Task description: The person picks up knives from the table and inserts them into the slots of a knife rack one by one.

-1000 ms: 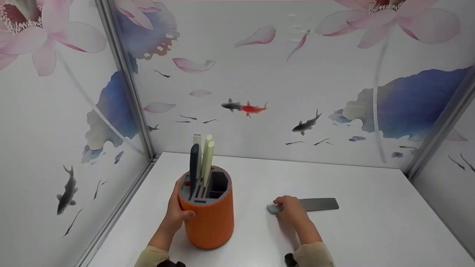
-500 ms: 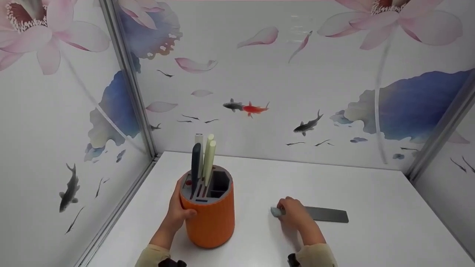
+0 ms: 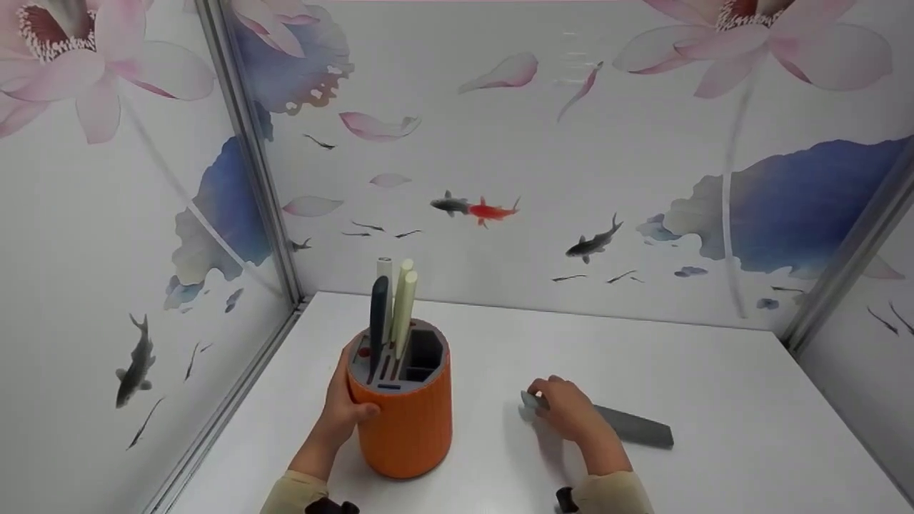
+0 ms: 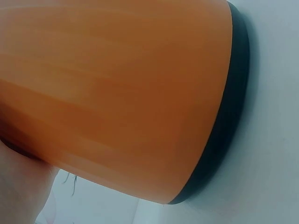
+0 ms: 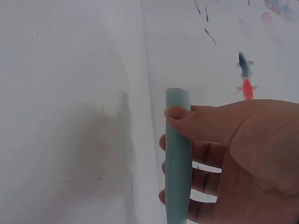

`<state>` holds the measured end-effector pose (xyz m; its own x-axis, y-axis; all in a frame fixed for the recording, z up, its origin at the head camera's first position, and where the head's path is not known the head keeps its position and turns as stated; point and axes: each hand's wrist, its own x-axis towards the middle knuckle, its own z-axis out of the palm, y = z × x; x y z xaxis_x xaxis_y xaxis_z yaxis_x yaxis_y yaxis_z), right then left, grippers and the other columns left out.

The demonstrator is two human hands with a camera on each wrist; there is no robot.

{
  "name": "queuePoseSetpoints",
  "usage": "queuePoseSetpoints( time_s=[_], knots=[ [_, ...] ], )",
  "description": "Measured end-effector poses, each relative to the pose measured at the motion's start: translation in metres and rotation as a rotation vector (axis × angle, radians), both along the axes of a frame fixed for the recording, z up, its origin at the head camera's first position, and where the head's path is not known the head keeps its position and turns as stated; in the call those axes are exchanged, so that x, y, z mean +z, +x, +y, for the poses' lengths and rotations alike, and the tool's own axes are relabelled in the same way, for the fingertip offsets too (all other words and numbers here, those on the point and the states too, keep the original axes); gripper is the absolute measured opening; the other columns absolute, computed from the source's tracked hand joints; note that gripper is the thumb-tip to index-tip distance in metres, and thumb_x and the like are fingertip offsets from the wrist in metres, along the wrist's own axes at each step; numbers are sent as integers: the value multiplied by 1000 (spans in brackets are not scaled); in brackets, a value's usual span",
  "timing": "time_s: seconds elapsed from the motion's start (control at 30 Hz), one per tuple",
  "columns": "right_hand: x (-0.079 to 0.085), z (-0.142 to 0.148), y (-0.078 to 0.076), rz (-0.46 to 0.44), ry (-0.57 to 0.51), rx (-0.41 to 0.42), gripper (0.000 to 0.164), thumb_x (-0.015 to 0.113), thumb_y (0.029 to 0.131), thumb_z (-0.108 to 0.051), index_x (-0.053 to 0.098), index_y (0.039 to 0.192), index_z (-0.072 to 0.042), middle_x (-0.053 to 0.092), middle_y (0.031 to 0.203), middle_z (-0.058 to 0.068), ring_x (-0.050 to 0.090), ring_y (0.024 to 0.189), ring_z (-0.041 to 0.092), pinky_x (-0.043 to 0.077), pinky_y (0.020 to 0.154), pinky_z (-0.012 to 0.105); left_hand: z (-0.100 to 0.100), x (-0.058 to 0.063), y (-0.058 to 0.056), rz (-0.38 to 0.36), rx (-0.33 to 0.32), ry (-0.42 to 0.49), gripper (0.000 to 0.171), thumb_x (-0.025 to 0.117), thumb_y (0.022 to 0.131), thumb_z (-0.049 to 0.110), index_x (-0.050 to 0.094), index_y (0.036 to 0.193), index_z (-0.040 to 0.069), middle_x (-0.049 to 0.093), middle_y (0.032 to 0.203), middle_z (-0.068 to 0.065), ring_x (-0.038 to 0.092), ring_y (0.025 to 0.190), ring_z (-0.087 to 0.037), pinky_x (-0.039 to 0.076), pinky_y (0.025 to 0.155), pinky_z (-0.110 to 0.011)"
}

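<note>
An orange cylindrical knife block [image 3: 405, 435] with a grey slotted top stands upright on the table. My left hand [image 3: 343, 410] grips its left side, thumb across the front; the left wrist view shows mostly its orange wall [image 4: 117, 93] and dark base. Right of the block, my right hand [image 3: 570, 410] holds a kitchen knife [image 3: 635, 427] by its pale blue-green handle [image 5: 178, 158]. Thumb and fingers wrap that handle in the right wrist view. The wide grey blade points right and toward me in the head view, partly hidden behind the hand. A shadow lies below the hand.
Several handles rise from the block: a dark one [image 3: 378, 314], a whitish one [image 3: 385, 268] and pale green ones [image 3: 404, 307]. An open compartment [image 3: 424, 350] is on the block's right side. Printed panels [image 3: 500, 143] enclose the white table [image 3: 714, 385] at the back and sides.
The knife has turned in my right hand's grip, its blade end swinging toward me, and its handle end has risen slightly. My left hand keeps its hold on the block, which stays in place.
</note>
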<state>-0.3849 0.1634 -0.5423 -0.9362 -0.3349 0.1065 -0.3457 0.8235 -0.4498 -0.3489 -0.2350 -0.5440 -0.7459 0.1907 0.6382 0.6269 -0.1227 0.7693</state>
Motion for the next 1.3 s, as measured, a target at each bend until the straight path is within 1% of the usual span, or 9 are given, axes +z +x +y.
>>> queuePoseSetpoints(
  time_s=[0.13, 0.33, 0.5, 0.67, 0.73, 0.87, 1.07, 1.17, 1.3],
  knots=[
    [10, -5, 4, 7, -18, -9, 25, 77, 94, -4, 72, 118, -10, 67, 105, 7, 65, 97, 22, 58, 94, 50, -1, 1, 0, 6, 5, -7, 110, 87, 85, 48, 26, 167, 10, 54, 156, -11, 58, 133, -19, 51, 115, -30],
    [30, -9, 12, 84, -64, -7, 26, 74, 98, -8, 67, 122, -10, 66, 106, 7, 63, 98, 22, 58, 92, 50, -1, 2, -1, -6, 8, -11, 108, 87, 85, 47, 26, 167, 12, 54, 156, -10, 58, 133, -20, 51, 115, -31],
    [49, -11, 19, 116, -109, -18, 28, 73, 99, -10, 65, 126, -10, 64, 106, 4, 61, 96, 18, 57, 92, 47, -2, 3, 0, -9, 7, -15, 108, 87, 85, 48, 26, 167, 12, 53, 157, -9, 57, 134, -20, 51, 116, -31],
    [66, -11, 25, 143, -160, -27, 31, 72, 101, -12, 62, 130, -12, 64, 111, 3, 63, 98, 17, 57, 93, 46, -1, 6, -3, 5, 12, -9, 109, 87, 85, 47, 26, 167, 11, 53, 156, -10, 57, 134, -20, 51, 115, -30],
    [71, -10, 28, 152, -187, -31, 32, 72, 102, -14, 61, 131, -13, 64, 114, 3, 64, 99, 17, 57, 92, 45, -1, 6, -4, -2, 12, -8, 109, 87, 84, 48, 26, 167, 12, 53, 157, -10, 57, 134, -19, 51, 115, -29],
    [77, -8, 34, 156, -241, -28, 32, 70, 103, -15, 60, 133, -14, 64, 117, 1, 65, 100, 15, 58, 92, 43, -2, 4, -2, -18, 9, -9, 109, 87, 84, 48, 26, 167, 13, 53, 156, -8, 57, 133, -18, 51, 115, -30],
    [83, -8, 42, 177, -301, 4, 35, 70, 103, -13, 59, 136, -13, 64, 115, -1, 63, 102, 13, 59, 93, 41, -3, 1, 2, -37, 8, -8, 107, 87, 84, 44, 26, 167, 13, 54, 156, -7, 58, 133, -19, 52, 115, -31],
    [86, -8, 46, 204, -313, -6, 37, 69, 104, -13, 57, 138, -11, 64, 114, 0, 63, 103, 13, 60, 92, 41, -2, 1, 1, -44, 9, -10, 108, 87, 84, 44, 26, 167, 14, 54, 157, -7, 57, 134, -19, 51, 115, -31],
    [90, -7, 50, 217, -332, -42, 38, 68, 104, -14, 56, 140, -11, 64, 116, 1, 64, 104, 15, 60, 94, 42, -1, 1, 0, -46, 6, -11, 108, 88, 84, 45, 26, 167, 14, 53, 158, -6, 57, 135, -18, 51, 116, -31]
  ],
)
